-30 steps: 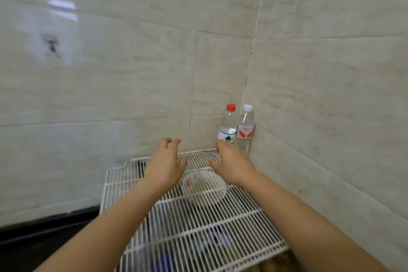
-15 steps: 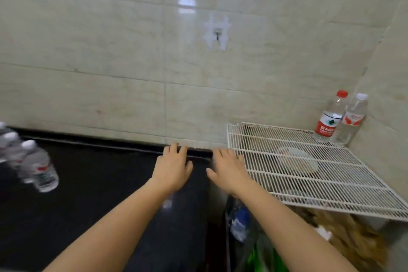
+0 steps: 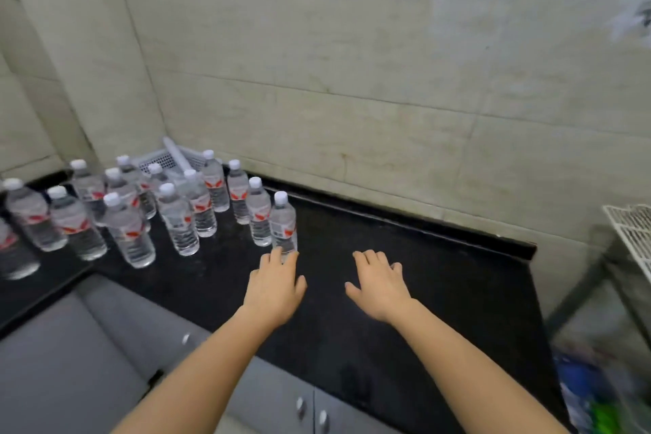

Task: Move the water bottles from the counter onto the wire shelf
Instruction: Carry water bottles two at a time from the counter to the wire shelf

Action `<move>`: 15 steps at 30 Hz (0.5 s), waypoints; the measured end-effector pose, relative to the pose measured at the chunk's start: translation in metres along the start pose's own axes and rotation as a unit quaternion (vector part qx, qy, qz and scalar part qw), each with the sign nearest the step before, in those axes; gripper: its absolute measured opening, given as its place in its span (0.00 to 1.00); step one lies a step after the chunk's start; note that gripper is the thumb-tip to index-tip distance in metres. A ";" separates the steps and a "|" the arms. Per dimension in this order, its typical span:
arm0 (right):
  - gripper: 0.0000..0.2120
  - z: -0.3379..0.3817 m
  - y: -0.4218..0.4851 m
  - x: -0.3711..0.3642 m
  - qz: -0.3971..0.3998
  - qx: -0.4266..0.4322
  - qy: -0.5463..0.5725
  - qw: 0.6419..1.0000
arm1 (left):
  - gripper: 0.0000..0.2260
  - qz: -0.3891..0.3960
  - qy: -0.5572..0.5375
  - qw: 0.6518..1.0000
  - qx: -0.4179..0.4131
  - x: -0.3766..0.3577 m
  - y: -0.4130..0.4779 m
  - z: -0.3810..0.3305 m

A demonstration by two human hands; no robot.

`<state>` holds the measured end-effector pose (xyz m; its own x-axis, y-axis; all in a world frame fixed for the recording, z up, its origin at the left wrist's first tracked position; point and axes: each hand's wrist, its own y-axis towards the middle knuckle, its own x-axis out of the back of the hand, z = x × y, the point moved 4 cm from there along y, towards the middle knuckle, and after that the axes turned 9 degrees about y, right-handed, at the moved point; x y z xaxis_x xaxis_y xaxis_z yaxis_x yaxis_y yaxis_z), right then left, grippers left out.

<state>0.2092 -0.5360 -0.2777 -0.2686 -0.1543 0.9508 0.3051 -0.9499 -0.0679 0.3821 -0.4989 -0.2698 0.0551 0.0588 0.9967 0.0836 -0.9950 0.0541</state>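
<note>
Black countertop (image 3: 405, 292) under pale wall tiles carries a cluster of upright clear water bottles (image 3: 169, 208) with white caps and red-marked labels at its left, the empty, spread left hand (image 3: 274, 287) just before the nearest bottle (image 3: 283, 222), the right hand (image 3: 378, 285) likewise open, the wire shelf (image 3: 634, 232) far right.

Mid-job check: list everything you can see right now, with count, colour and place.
Clear plastic water bottles with white caps and red labels: at least thirteen, standing upright, clustered on the counter's left part.
Black stone counter: one, across the middle.
White perforated plastic basket: one, behind the bottles in the corner.
White wire shelf: one, only its corner visible at the right edge.
Grey cabinet doors with silver knobs: below the counter.
Beige tiled wall: behind the counter.
Left hand: empty, open, fingertips by the nearest bottle.
Right hand: empty, open, over bare counter.
</note>
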 end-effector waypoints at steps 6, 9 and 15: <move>0.29 0.075 0.054 -0.035 0.024 -0.001 0.004 1.000 | 0.23 0.039 0.001 0.998 0.054 -0.017 0.027 0.110; 0.28 0.096 0.083 -0.038 0.024 0.002 0.004 1.000 | 0.24 0.055 -0.008 0.997 0.058 -0.027 0.051 0.136; 0.26 0.108 0.152 -0.033 -0.021 0.011 0.005 1.000 | 0.24 0.062 -0.056 0.994 0.063 -0.042 0.113 0.147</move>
<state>0.3628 -0.6457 -0.2870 -0.2905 -0.1176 0.9496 0.3128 -0.9496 -0.0219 0.5359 -0.6023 -0.3146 0.1830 -0.0486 0.9819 0.1932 -0.9775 -0.0844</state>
